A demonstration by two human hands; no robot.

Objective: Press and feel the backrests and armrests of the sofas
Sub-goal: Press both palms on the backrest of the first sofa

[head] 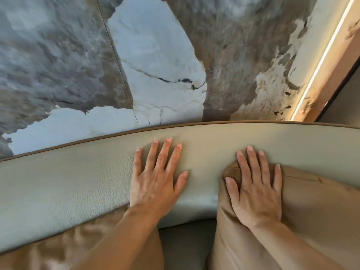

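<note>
A pale grey-beige leather sofa backrest [78, 178] with brown piping along its top edge runs across the view. My left hand [155, 178] lies flat on it, palm down, fingers spread. My right hand [255, 190] lies flat with fingers apart on the top corner of a tan satin cushion [321, 211] that leans against the backrest; its fingertips reach onto the leather. Neither hand holds anything.
A second shiny tan cushion [58, 248] sits at the lower left under my left forearm. Behind the backrest rises a marble-patterned wall [155, 65] in grey, white and brown. A lit strip [319, 63] runs up the wall at the right.
</note>
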